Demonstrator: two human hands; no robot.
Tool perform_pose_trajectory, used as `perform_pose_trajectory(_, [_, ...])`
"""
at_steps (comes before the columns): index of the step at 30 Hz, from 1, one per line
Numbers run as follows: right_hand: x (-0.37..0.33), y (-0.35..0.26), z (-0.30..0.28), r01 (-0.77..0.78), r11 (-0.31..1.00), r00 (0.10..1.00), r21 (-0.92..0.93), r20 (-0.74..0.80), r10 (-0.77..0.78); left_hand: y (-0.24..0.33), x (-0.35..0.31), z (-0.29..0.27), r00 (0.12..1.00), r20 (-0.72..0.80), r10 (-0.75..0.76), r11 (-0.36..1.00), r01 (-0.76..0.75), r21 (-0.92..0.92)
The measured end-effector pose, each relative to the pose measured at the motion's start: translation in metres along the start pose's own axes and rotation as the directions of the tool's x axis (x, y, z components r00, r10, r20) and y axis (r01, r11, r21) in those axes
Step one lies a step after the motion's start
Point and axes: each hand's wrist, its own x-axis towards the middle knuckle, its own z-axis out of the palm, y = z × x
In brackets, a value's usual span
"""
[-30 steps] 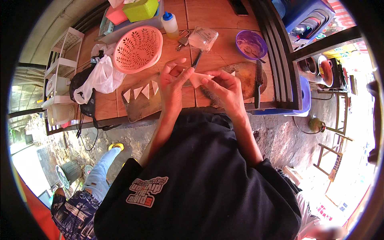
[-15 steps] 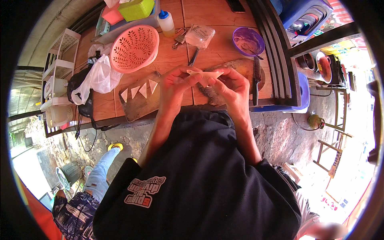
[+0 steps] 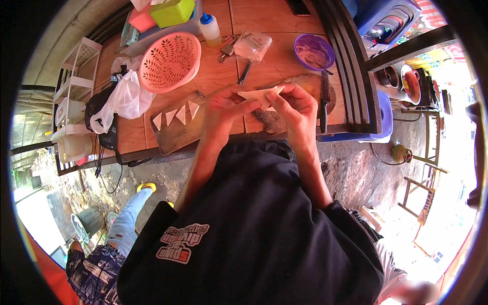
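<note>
1. Above the near edge of the reddish-brown, panelled table (image 3: 264,20), both hands grasp one thin, pale, folded sheet (image 3: 256,95), pinched in mid-air.
2. Uneven pull between those pinches could tear or skew it, I'd say, since it looks flimsy.
3. Should either thumb slacken, the fold might open, or the piece drop toward the worn, dark-stained round board (image 3: 311,85) beneath.
4. Any rightward swing of the wrist could nudge the long, black-handled knife (image 3: 325,101) lying just beside.
5. Left hand (image 3: 222,109): thumb along the sheet's near side, fingers bent, partly hidden behind.
6. Right hand (image 3: 299,108): thumb pressing its right end, fingers curled round; both forearms rise close together, wrists raised.
</note>
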Motion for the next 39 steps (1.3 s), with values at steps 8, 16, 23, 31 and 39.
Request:
perform_pose_trajectory(8, [0.0, 0.002, 0.007, 0.224, 0.922, 0.974, -0.315, 0.081, -0.21, -0.013, 0.005, -0.005, 0.992, 0.12, -0.041, 0.891, 0.091, -0.445])
perform_pose_trajectory(16, [0.001, -0.001, 0.004, 0.242, 0.876, 0.97, -0.416, 0.067, -0.236, -0.011, 0.002, -0.004, 0.999, 0.043, -0.013, 0.987, 0.019, -0.159])
perform_pose_trajectory(23, [0.003, 0.009, 0.006, 0.07, 0.949, 0.996, -0.307, -0.036, -0.086, -0.014, 0.005, -0.009, 0.993, 0.033, -0.11, 0.983, 0.113, -0.147])
perform_pose_trajectory(31, [0.004, 0.011, -0.001, -0.071, 0.95, 0.996, -0.303, -0.076, 0.05, -0.011, -0.011, -0.057, 0.935, -0.332, -0.124, 0.97, 0.184, 0.156])
perform_pose_trajectory(39, [0.01, 0.021, -0.029, -0.152, 0.911, 0.984, -0.384, -0.144, 0.103, -0.001, -0.088, -0.197, 0.705, -0.706, -0.062, 0.855, 0.403, 0.327])
